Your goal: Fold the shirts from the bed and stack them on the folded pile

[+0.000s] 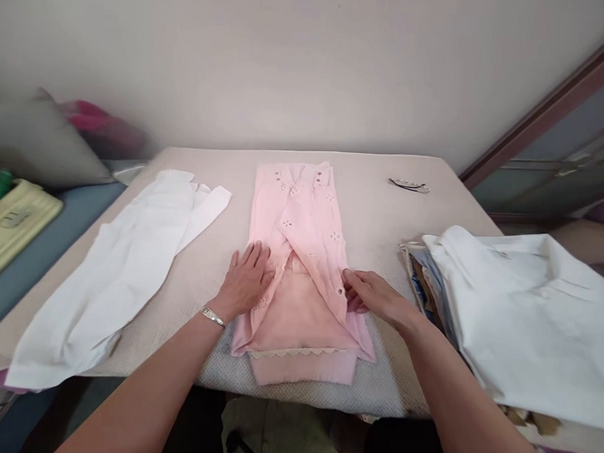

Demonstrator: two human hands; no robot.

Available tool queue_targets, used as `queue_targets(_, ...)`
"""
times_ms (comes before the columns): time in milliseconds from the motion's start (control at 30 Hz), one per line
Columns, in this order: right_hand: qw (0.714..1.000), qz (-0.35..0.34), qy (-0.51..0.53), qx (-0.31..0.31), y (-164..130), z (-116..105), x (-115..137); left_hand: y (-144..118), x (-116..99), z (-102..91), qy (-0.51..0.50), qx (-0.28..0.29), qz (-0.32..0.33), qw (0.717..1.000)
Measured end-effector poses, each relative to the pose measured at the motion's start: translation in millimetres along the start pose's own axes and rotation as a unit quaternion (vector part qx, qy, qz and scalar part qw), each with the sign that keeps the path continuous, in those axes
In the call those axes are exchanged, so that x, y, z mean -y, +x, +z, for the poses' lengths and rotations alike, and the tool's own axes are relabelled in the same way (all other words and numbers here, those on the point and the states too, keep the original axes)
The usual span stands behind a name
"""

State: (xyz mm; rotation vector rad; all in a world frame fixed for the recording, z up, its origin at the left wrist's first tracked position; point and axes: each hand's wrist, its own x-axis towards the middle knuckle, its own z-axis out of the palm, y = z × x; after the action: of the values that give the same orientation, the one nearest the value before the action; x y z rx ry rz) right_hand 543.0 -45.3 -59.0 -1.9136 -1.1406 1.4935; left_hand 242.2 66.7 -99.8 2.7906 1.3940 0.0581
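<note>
Spread across the middle of a padded tabletop (377, 223), running from far edge to near edge: a pink garment (301, 253), folded lengthwise into a narrow panel, eyelet holes dotting the overlapped upper layer, a scalloped trim showing near the hem that hangs just over the near edge. Judged soft, thin and very light, with no stiffness of its own; likely to wrinkle, slide and unfold unless pinned flat, and best taken at a folded edge or at the hem corners rather than mid-panel, where only one layer would lift. Laid out to the left, apart from the pink piece: a white garment (114, 278), loosely flattened, its near end trailing off the edge. Stacked at the right: a pile of folded clothes (523, 316), white on top, coloured layers peeking out beneath. Pressed flat on the pink cloth's left edge: left hand (244, 281), fingers spread and extended, grip open, a bracelet (212, 317) at the wrist. At the right edge: right hand (373, 298), fingers curled, thumb and fingertips pinching the loose diagonal flap of the top layer. Far right on the surface, well away from everything: a small dark object (408, 185), possibly a hair clip, too small to tell.
</note>
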Motion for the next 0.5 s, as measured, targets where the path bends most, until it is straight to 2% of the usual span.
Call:
queue_targets(67,1.000,0.015,-0.002,0.016,-1,0,-1,-1,-1,7.5,-0.002,0.030,0.014,0.999)
queue_targets(167,0.996,0.017,-0.057,0.065,-2,3,-5,-1,2,12.8,0.002,0.035,0.019,0.999)
queue_targets(333,0.988,0.011,-0.049,0.145,-8,10,-9,0,2,8.4,0.024,0.027,0.030,0.999)
queue_targets(500,0.982,0.042,-0.058,0.172,-13,3,-10,0,1,5.9,0.028,0.031,0.034,0.999)
